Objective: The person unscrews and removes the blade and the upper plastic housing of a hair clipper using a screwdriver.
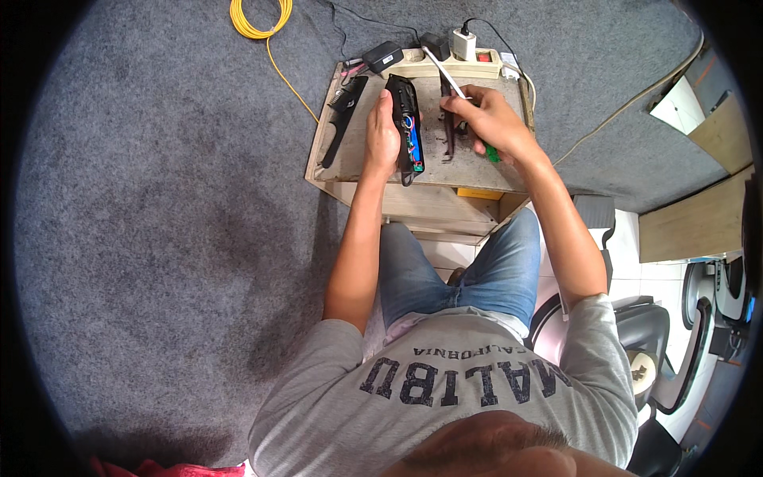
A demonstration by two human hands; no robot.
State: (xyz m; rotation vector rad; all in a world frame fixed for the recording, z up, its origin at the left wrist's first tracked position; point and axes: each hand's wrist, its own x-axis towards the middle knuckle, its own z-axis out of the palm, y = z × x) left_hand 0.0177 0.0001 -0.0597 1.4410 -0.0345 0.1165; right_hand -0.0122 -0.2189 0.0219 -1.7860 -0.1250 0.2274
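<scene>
My left hand (pixel 383 141) is closed along the side of an opened black handheld device (pixel 407 119), held upright over the small table (pixel 362 159). Inside its housing a blue part, thin coloured wires and a bit of green board show. To the right, my right hand (pixel 499 121) grips a screwdriver (pixel 445 73) with a pale shaft slanting up and left and a green end below the fingers. A long dark narrow piece (pixel 448 131) hangs or lies by the right fingertips; whether they pinch it I cannot tell. A black comb-like piece (pixel 343 119) lies at the tabletop's left.
Along the table's far edge runs a power strip (pixel 509 70) with a white plug (pixel 464 44) and a black adapter (pixel 383 57). A yellow cable coil (pixel 261 32) lies on the grey carpet (pixel 183 199). Black chairs (pixel 636 326) stand to my right.
</scene>
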